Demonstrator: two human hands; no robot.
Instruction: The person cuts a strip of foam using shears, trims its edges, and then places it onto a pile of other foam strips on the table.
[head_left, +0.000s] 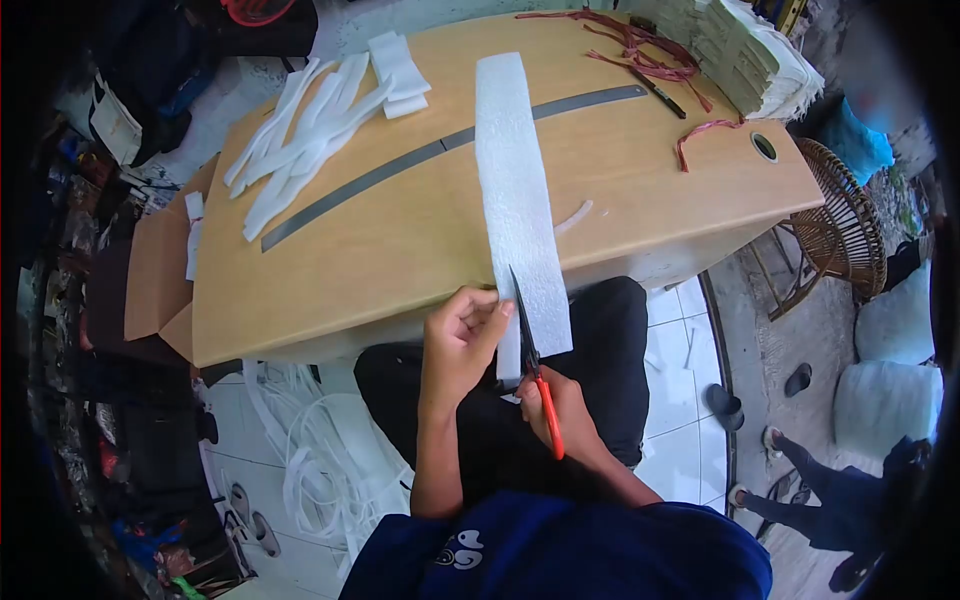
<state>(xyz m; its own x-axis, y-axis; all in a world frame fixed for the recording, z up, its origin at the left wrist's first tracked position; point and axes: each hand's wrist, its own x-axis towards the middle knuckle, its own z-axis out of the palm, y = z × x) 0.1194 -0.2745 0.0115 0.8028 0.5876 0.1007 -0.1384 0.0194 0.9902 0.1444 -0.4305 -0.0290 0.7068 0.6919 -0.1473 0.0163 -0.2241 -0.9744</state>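
Note:
A long white foam strip (515,160) lies across the table, its near end hanging over the edge above my lap. My left hand (466,335) pinches the strip's left edge between thumb and fingers. My right hand (562,408) is closed around the orange handles of a pair of scissors (550,410). Their dark blades point away from me and sit in a lengthwise cut, with a narrow piece parted off on the left. The blades are close beside my left thumb. Part of the right fingers is hidden behind the handles.
On the wooden table (390,270) lie a metal ruler (350,197) under the strip, foam strips (310,135), a black pen (660,95), red ties (640,45) and a white stack (750,60). Offcuts (320,450) cover the floor at left. A person (840,490) is at right.

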